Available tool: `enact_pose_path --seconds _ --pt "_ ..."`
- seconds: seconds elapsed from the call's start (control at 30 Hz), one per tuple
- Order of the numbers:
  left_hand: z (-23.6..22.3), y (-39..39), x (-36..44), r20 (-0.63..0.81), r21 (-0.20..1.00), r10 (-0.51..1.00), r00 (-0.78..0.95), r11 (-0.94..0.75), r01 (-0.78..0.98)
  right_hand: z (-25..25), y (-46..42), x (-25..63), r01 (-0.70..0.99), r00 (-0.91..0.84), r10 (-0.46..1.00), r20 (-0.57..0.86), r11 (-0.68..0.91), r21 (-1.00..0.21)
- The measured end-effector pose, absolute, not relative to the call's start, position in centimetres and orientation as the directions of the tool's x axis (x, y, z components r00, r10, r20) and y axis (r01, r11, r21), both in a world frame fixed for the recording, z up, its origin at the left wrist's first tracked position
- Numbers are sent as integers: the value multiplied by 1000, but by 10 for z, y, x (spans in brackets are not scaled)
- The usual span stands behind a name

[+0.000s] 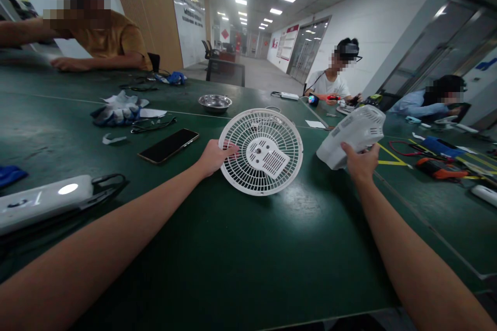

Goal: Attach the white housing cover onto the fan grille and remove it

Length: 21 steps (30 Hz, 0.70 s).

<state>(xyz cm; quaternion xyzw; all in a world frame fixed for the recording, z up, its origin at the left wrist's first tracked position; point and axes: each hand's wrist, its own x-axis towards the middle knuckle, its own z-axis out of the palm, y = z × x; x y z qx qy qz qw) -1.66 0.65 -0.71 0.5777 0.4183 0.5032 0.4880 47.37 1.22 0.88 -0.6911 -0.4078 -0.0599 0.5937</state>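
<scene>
Since the white grille point(267, 156) over the green table point(233, 258) is held only at its rim by my left hand point(213, 158), it could twist loose; my right hand point(362, 163) grips the white housing point(351, 132), whose smooth shell might slip; a wide swing could knock the metal bowl point(215, 104).

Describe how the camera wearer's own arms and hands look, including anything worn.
The ungloved left hand and ungloved right hand are bare. The left forearm and right forearm show no sleeve, watch, bracelet, cable or marking. Parts of both hands are hidden, so rings cannot be ruled out.
</scene>
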Motion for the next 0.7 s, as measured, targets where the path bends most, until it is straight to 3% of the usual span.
enact_pose_path --seconds 0.47,0.7 --pt "-9 10 -15 138 990 982 131 -135 -31 27 4 461 588 565 510 648 302 -750" --pt "-7 8 -15 159 987 975 152 -159 -13 40 -9 443 838 384 282 879 294 -460"
